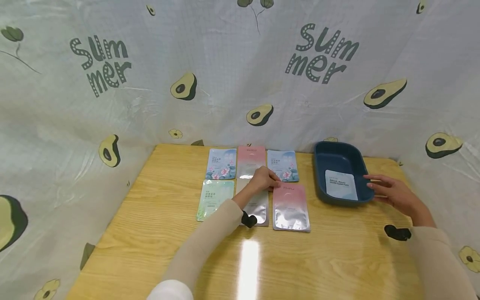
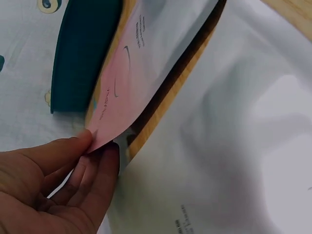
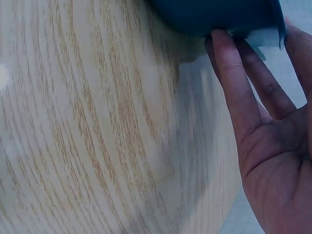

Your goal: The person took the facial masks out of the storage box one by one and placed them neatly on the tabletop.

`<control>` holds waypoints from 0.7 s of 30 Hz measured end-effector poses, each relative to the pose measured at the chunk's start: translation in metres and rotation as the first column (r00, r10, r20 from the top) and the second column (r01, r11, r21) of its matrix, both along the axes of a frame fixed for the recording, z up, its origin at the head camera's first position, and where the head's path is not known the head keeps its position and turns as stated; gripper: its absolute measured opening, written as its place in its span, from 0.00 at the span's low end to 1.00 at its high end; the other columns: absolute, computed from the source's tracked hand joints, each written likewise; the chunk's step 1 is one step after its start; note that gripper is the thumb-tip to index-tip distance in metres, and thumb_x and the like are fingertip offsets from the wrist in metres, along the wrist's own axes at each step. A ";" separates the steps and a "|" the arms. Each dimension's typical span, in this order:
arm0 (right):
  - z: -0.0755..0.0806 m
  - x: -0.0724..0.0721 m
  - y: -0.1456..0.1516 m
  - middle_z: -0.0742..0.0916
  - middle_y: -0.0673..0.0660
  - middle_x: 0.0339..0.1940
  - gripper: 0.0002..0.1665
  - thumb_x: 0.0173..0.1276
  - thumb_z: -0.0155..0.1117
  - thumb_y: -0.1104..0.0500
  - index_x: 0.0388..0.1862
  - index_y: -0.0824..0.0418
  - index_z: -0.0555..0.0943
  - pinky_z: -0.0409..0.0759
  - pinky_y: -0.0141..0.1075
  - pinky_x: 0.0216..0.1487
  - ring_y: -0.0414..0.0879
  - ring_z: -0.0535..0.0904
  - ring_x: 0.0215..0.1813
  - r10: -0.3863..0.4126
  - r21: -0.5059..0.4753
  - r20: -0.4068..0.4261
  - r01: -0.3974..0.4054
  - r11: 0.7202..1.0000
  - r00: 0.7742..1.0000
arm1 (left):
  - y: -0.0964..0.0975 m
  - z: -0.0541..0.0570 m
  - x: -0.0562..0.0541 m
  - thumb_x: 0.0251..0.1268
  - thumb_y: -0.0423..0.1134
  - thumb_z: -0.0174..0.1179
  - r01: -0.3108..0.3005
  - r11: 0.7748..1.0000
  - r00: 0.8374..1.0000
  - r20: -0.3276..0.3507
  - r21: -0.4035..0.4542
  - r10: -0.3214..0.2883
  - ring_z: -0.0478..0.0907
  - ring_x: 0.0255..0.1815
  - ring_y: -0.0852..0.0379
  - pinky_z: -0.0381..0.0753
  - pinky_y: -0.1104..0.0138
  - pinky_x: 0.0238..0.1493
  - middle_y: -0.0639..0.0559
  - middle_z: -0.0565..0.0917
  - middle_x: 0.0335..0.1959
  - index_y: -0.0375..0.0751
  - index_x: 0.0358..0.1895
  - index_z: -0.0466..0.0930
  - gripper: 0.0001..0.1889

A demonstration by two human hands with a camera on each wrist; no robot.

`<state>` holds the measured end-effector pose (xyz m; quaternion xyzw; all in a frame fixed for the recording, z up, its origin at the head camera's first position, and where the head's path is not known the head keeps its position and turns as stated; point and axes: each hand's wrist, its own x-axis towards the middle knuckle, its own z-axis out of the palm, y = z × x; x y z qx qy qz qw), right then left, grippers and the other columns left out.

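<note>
In the head view my left hand [image 1: 264, 179] pinches the top left corner of a pink and silver sachet [image 1: 290, 208] between thumb and fingers. The left wrist view shows that pink corner [image 2: 105, 119] raised a little, beside a large silvery sachet [image 2: 219, 146]. My right hand [image 1: 390, 192] is at the right side of a dark blue plastic bin [image 1: 323, 183]. Up close, its fingers [image 3: 229, 63] lie against the bin's outer wall, with the thumb at the rim. A white and pale blue sachet [image 1: 341, 185] lies inside the bin.
Left of the bin, more sachets lie in two rows: blue floral ones [image 1: 221, 163] [image 1: 283, 166], a pink one [image 1: 251, 160], a green one [image 1: 214, 198] and a silvery one [image 1: 258, 208] partly under my left arm. A printed cloth [image 1: 225, 104] hangs behind the wooden table [image 1: 150, 233].
</note>
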<state>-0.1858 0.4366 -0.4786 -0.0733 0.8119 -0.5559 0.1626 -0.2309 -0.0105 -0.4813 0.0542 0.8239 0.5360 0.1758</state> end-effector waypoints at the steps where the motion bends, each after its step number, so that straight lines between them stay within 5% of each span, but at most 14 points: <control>1: 0.000 0.001 0.000 0.79 0.34 0.56 0.27 0.82 0.53 0.58 0.77 0.61 0.67 0.85 0.33 0.49 0.33 0.82 0.49 -0.004 -0.005 0.001 0.004 1.000 1.000 | 0.000 0.002 -0.001 0.60 0.26 0.72 0.022 0.999 0.999 -0.027 -0.036 -0.023 0.88 0.29 0.49 0.85 0.69 0.28 0.40 0.90 0.32 0.29 0.38 0.91 0.04; 6: -0.002 0.003 0.000 0.80 0.33 0.55 0.26 0.82 0.54 0.57 0.76 0.59 0.68 0.85 0.32 0.48 0.33 0.82 0.49 -0.025 -0.029 0.002 0.025 0.999 1.000 | 0.001 0.010 -0.006 0.59 0.27 0.72 0.104 0.964 0.981 -0.132 -0.246 -0.140 0.84 0.26 0.55 0.80 0.73 0.26 0.44 0.90 0.33 0.33 0.37 0.92 0.04; 13: -0.004 0.004 0.000 0.81 0.33 0.54 0.25 0.82 0.54 0.57 0.75 0.57 0.69 0.85 0.32 0.48 0.33 0.83 0.49 -0.022 -0.039 0.021 0.023 0.999 1.000 | 0.006 0.026 -0.004 0.65 0.27 0.65 0.092 0.858 0.934 -0.254 -0.506 -0.250 0.86 0.44 0.52 0.84 0.65 0.42 0.48 0.90 0.44 0.38 0.43 0.92 0.08; 21: -0.002 -0.002 0.002 0.83 0.40 0.52 0.24 0.82 0.53 0.59 0.74 0.55 0.71 0.87 0.37 0.45 0.39 0.83 0.43 -0.010 -0.052 0.021 0.011 0.999 1.000 | 0.028 0.062 -0.026 0.73 0.35 0.63 0.124 0.882 0.918 -0.284 -0.454 -0.275 0.84 0.49 0.53 0.83 0.66 0.47 0.48 0.88 0.49 0.37 0.52 0.88 0.11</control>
